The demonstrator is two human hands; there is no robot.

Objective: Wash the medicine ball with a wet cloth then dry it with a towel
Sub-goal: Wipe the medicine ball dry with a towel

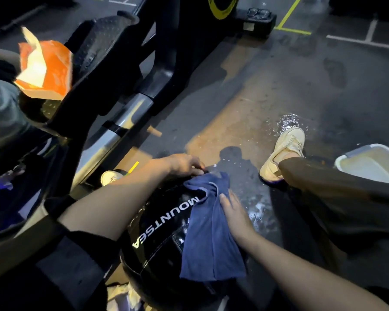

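Sitting low on the wet gym floor [267,90], the person has the black medicine ball [162,234] wedged between their legs in the lower middle of the frame, close in under both arms. A blue cloth [209,239] is draped over the ball's right side, hanging from near its top down past its widest part. The right hand [234,215] lies flat and open on the cloth with fingers spread, pressing it against the ball rather than gripping it. The left hand [184,163] reaches over the far top of the ball, fingers curled down; it looks to be steadying the ball or pinching the cloth's upper edge, but I cannot tell which, since the fingertips are lost in shadow. The ball being round, what matters is that the covered face lies directly under the right palm, so that hand is placed to do the wiping, while the lettered left face stays bare and nearer the left forearm. A white basin [368,164] sits at the right edge, beyond the right leg and a tan shoe [283,153], partly cut off; its contents are unclear. The ball's underside and near edge are hidden, and whether the cloth is wet cannot be made out.
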